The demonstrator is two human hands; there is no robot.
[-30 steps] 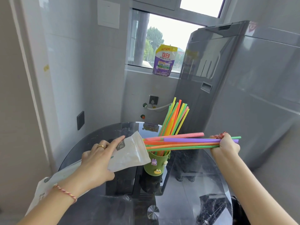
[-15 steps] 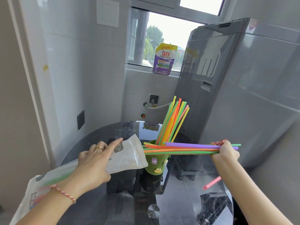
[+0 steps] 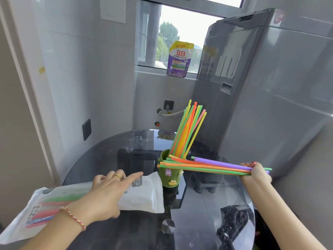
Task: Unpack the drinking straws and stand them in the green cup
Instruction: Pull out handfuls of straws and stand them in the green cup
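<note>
The green cup (image 3: 171,178) with small cartoon charms stands on the round glass table (image 3: 108,150), holding several colourful straws (image 3: 189,130) that lean to the right. My right hand (image 3: 256,173) grips one end of a bundle of straws (image 3: 207,165), purple, orange and green, lying almost level in front of the cup's mouth. My left hand (image 3: 108,193) holds the white plastic straw bag (image 3: 59,204) at lower left. More pink and green straws show through the bag.
A tall grey appliance (image 3: 261,87) stands right behind the table. A purple detergent pouch (image 3: 180,60) sits on the window sill. A black crumpled bag (image 3: 232,224) lies under the glass at right. The wall runs close on the left.
The bundle is out of the bag and has dropped lower in front of the cup. One pink straw fell from it and is gone from view. The bag moved down-left.
</note>
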